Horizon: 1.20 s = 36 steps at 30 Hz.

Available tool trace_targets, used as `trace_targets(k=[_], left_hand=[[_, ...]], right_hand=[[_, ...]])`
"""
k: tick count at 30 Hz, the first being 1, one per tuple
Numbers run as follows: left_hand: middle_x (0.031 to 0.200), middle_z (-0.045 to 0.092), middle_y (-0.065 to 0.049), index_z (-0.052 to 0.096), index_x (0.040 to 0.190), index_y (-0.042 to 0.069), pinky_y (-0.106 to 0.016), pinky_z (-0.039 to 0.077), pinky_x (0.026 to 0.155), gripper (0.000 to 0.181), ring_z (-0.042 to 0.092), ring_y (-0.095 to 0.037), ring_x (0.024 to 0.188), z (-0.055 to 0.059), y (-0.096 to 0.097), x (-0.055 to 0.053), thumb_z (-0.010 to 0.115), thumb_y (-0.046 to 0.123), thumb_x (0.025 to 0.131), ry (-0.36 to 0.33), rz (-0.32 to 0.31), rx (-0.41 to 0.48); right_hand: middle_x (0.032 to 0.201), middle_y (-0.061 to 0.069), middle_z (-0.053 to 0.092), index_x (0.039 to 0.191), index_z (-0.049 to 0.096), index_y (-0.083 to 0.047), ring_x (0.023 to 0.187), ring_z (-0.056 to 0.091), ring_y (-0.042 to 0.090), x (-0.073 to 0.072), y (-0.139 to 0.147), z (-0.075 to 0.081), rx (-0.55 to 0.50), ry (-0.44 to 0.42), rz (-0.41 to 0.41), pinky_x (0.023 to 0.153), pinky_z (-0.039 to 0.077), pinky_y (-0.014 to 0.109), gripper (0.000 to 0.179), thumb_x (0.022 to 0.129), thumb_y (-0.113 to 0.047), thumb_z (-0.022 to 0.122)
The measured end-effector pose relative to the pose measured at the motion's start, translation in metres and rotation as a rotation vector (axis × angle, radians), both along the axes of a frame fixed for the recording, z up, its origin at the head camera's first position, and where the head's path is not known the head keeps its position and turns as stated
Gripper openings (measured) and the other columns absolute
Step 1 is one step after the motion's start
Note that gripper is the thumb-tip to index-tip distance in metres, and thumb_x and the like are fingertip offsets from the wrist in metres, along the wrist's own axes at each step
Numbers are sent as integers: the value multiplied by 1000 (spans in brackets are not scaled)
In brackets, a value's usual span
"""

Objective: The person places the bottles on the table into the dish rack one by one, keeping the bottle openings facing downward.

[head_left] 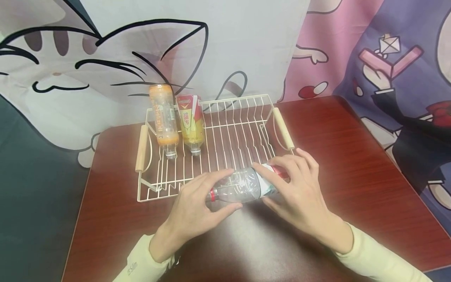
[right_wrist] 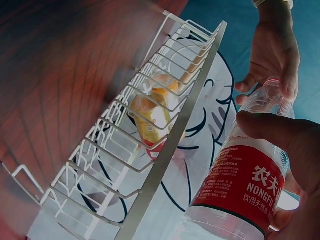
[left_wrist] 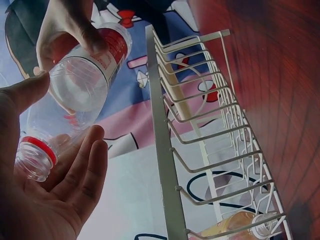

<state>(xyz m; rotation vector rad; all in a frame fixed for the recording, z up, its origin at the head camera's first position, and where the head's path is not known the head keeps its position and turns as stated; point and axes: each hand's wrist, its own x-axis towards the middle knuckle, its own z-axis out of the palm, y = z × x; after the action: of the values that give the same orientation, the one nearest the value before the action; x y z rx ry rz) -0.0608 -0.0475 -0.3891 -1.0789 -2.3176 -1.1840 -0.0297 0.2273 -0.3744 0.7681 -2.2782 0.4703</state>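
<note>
A clear plastic water bottle (head_left: 243,185) with a red and white label lies sideways in the air over the rack's front edge, neck to the left. My right hand (head_left: 294,188) grips it round the label near its base. In the right wrist view the red label (right_wrist: 240,180) shows past the thumb. My left hand (head_left: 197,205) is spread about the neck end, thumb and fingers wide apart on either side. The left wrist view shows a red ring (left_wrist: 40,147) and bare screw threads at the neck, close to the left palm (left_wrist: 55,210).
A cream wire dish rack (head_left: 232,125) with wooden handles stands on the dark red table (head_left: 352,176). Two bottles lean upside down at its left: an orange-banded clear bottle (head_left: 163,117) and a red and yellow bottle (head_left: 190,121). A cartoon-printed cloth (head_left: 246,39) hangs behind.
</note>
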Motion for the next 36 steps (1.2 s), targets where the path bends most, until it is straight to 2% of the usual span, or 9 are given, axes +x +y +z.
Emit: trace_targets(k=[5, 8, 10, 13, 16, 21, 24, 31, 36], left_hand=[[130, 80, -4, 72, 141, 9, -40, 66, 93, 71, 78, -20, 115, 3, -1, 0, 100, 36, 82, 5, -6, 8], [130, 80, -5, 72, 140, 8, -41, 66, 94, 69, 78, -22, 115, 5, -3, 0, 99, 36, 83, 13, -3, 22], [129, 80, -6, 72, 139, 6, -41, 65, 93, 68, 78, -23, 112, 5, -4, -1, 99, 35, 83, 21, 3, 38], [129, 80, -6, 73, 138, 5, -40, 64, 94, 66, 78, -24, 109, 6, -7, -3, 99, 34, 84, 31, 19, 73], [128, 80, -8, 73, 137, 3, -36, 63, 97, 65, 78, -26, 106, 6, -10, -4, 99, 31, 85, 37, 29, 117], [128, 80, -9, 72, 139, 4, -28, 59, 100, 68, 78, -26, 106, 6, -12, -5, 101, 28, 82, 30, 77, 168], [129, 80, -9, 73, 138, 4, -25, 57, 104, 67, 78, -28, 108, 6, -11, -5, 100, 29, 83, 31, 101, 204], [127, 80, -13, 73, 135, 0, -26, 57, 107, 62, 79, -31, 110, 7, -5, -4, 93, 40, 92, 44, 89, 305], [128, 80, -14, 73, 136, 0, -25, 56, 108, 62, 78, -31, 111, 6, -1, -3, 93, 38, 92, 24, 56, 315]], right_hand=[[123, 20, 67, 142, 75, -18, 116, 59, 42, 0, 0, 4, 0, -14, 19, 128, 21, 56, 86, 61, -13, 103], [125, 20, 67, 141, 75, -14, 118, 60, 41, -3, 2, 8, -58, -24, 56, 127, 21, 56, 67, 79, -28, 97], [127, 23, 66, 139, 75, -9, 121, 59, 41, -6, 2, 11, -159, -24, 72, 125, 24, 54, 61, 91, -44, 89], [133, 25, 66, 138, 71, 1, 130, 56, 38, -9, 5, 12, -362, 5, 36, 122, 29, 48, 78, 95, -64, 80], [141, 22, 65, 142, 62, 10, 139, 54, 33, -10, 6, 10, -676, -35, 44, 120, 35, 41, 85, 91, -52, 90], [143, 17, 61, 154, 52, 1, 137, 55, 29, -6, 3, 8, -1281, -253, 204, 114, 46, 33, 65, 93, 7, 74], [143, 16, 59, 158, 49, -6, 131, 58, 25, -3, -2, 8, -1472, -444, 214, 107, 55, 29, 60, 101, 12, 56], [140, 6, 64, 156, 45, -8, 122, 66, 15, 8, -20, 3, -1607, -896, 368, 112, 56, 35, 43, 114, -8, 52], [147, 3, 61, 156, 48, -11, 132, 58, 15, 8, -29, 9, -1626, -979, 364, 114, 49, 30, 43, 115, -19, 55]])
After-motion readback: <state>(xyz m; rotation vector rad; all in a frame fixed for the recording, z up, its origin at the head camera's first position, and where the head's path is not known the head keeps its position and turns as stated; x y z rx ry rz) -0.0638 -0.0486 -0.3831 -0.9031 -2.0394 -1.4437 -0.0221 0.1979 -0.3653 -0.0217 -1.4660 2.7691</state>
